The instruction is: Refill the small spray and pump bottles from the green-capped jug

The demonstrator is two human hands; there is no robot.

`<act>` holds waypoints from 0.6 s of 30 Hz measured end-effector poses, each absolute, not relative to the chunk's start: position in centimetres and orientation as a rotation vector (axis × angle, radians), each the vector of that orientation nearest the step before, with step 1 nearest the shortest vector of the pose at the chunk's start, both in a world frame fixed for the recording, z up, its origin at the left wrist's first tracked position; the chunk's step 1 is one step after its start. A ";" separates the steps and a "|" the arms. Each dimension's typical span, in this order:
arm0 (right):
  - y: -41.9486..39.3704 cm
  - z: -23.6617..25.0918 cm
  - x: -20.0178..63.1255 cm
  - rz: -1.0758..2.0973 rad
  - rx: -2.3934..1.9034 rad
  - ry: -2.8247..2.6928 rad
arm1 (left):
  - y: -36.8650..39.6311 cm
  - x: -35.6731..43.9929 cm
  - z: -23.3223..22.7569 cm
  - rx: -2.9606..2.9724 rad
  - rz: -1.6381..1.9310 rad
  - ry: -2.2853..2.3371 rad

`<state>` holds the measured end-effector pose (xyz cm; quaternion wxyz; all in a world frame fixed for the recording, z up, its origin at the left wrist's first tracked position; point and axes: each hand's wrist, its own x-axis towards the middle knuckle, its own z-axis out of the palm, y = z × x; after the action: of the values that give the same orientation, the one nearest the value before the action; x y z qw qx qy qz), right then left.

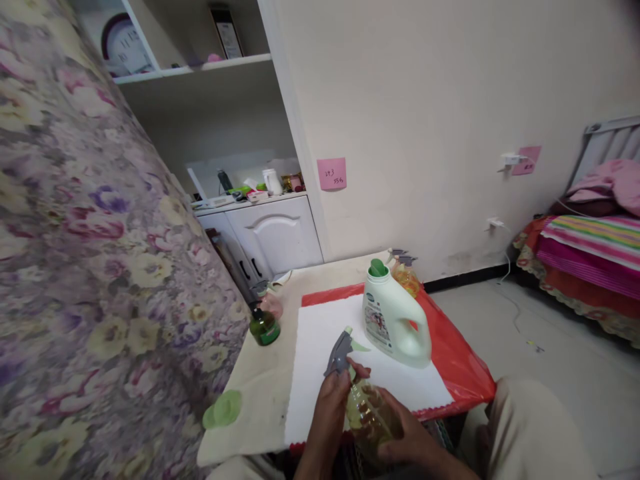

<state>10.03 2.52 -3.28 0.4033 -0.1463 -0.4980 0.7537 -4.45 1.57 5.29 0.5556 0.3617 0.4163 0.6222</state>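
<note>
A clear yellowish spray bottle (367, 412) is held between my two hands over the near edge of the table. My left hand (336, 393) is closed at its neck, just under the grey and pale green trigger head (341, 352). Lower down, my right hand (405, 430) wraps round the bottle's body, and some of its fingers are hidden behind it. Beyond them a large pale green detergent jug (393, 320) stands upright on a white sheet (315, 360), with a green piece in its mouth.
On the left of the table stand a dark green pump bottle (264, 327), a pinkish spray bottle (271, 303) and light green caps (224, 408). More spray bottles (406, 277) stand behind the jug. Red plastic (455, 353) covers the right side; a floral curtain (100, 267) hangs left.
</note>
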 end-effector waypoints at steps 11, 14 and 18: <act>3.1 -2.6 10.0 1.844 -0.301 -1.250 | 1.2 -4.5 6.0 0.828 1.452 0.899; 3.0 -2.8 10.2 1.830 -0.297 -1.276 | 1.4 -4.5 5.7 0.771 1.447 0.820; 3.0 -3.4 10.1 1.809 -0.330 -1.285 | 1.6 -3.9 5.4 0.729 1.524 0.857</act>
<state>10.14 3.02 -3.40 0.4343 -0.1324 -0.5160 0.7264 -3.91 1.60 5.44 0.5840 0.3123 0.3672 0.6531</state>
